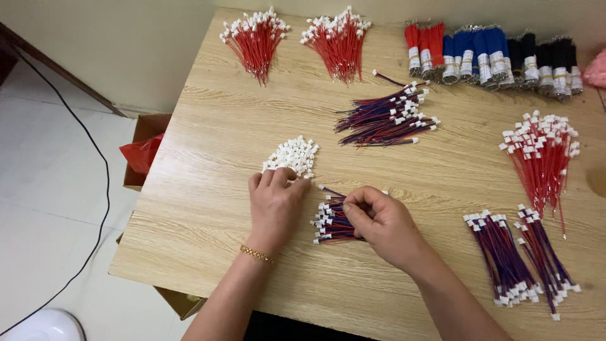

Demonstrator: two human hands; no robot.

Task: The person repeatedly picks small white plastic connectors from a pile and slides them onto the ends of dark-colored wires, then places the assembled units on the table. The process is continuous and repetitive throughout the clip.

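Note:
My left hand [275, 205] rests palm down on the wooden table [208, 189], its fingertips touching the near edge of a small heap of white plastic connectors [291, 155]. My right hand [382, 221] lies just right of it, fingers pinched on a short red-and-blue wire from a small pile of red-and-blue wires with white plugs [331, 221]. A gold bracelet [255, 254] circles my left wrist.
Bundles of red wires [255, 39] [338, 41] [540, 155] lie at the back and right. More red-and-blue bundles [385, 117] [505, 259] sit mid-table and front right. Red, blue and black capped wire bunches [492, 57] line the far edge. A cardboard box [144, 151] and black cable [101, 189] are on the floor at left.

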